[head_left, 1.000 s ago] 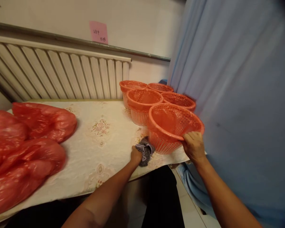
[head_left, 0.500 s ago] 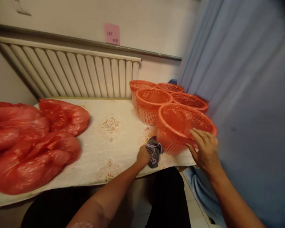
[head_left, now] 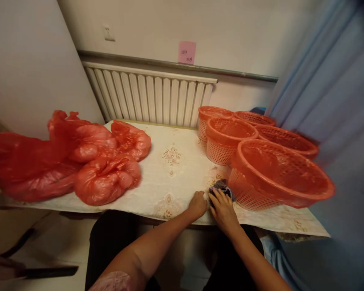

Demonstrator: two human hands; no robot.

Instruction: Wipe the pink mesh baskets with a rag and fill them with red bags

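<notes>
A small dark grey knitted cloth (head_left: 222,187) with pale purple trim lies on the table, against the foot of the nearest red basket (head_left: 255,194). My right hand (head_left: 223,211) is over it, fingers bent onto the fabric and gripping it, so much of the cloth is hidden. Just to the left, my left hand (head_left: 197,206) is closed, knuckles up, close to my right fingertips. Whatever its fingers may hold is out of sight.
Several red mesh baskets (head_left: 220,152) lined with red plastic stand on the right by a blue curtain (head_left: 346,133). Filled red plastic bags (head_left: 107,182) lie on the left. A flowered cloth covers the table (head_left: 182,178); a radiator (head_left: 157,97) runs behind it.
My right hand has left the rim of the nearest basket and come down onto the grey cloth. The left hand has shifted slightly off the cloth's side. The view has turned left.
</notes>
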